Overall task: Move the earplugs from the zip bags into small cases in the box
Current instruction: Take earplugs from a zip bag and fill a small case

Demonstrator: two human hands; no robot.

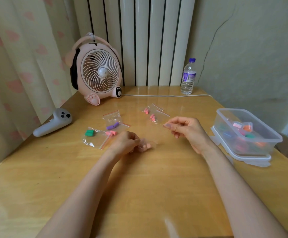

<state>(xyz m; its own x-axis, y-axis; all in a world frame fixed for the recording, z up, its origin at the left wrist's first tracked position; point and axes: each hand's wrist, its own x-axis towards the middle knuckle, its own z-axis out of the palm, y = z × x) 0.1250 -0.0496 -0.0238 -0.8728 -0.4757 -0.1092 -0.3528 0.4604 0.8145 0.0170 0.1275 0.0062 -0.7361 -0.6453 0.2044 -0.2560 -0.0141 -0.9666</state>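
Note:
Several small zip bags lie on the wooden table. One holds green earplugs (89,133), one purple earplugs (112,126), one pale pink earplugs (111,133), and a far one coral earplugs (146,110). My right hand (187,130) pinches the corner of another zip bag (158,117) with coral earplugs inside. My left hand (125,143) grips a crumpled clear bag (146,145) with pink earplugs, low over the table. The clear plastic box (225,117) at the right holds several small cases with coloured earplugs.
A pink desk fan (96,71) stands at the back left, and its white cable (165,95) runs along the back. A water bottle (188,77) stands at the back right. A grey controller (54,123) lies at the left edge. The box rests on its lid (253,159).

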